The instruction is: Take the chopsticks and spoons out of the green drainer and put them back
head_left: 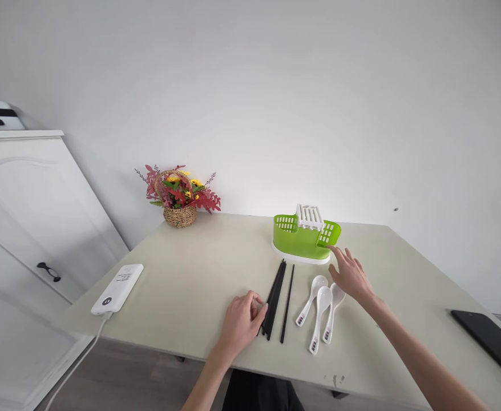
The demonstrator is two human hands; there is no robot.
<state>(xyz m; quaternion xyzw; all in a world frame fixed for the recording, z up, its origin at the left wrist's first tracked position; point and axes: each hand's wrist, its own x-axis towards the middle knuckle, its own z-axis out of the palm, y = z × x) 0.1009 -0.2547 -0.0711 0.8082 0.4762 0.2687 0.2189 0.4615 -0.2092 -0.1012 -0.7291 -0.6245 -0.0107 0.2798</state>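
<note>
Several black chopsticks lie in a loose bundle, with a single chopstick apart on their right. At the bundle's left edge, my left hand is curled, thumb and forefinger closed over one chopstick. My right hand is open, its fingers stretched out. Its forefinger tip reaches the right end of a green utensil holder with a white slotted top and white base. Below that hand are three white spoons, bowls away from me; the rightmost spoon's bowl is close to the hand.
A wicker basket of artificial flowers stands at the back left. At the left edge lies a white power bank with a cable. A black phone rests at the right edge. A white cabinet stands left of the table.
</note>
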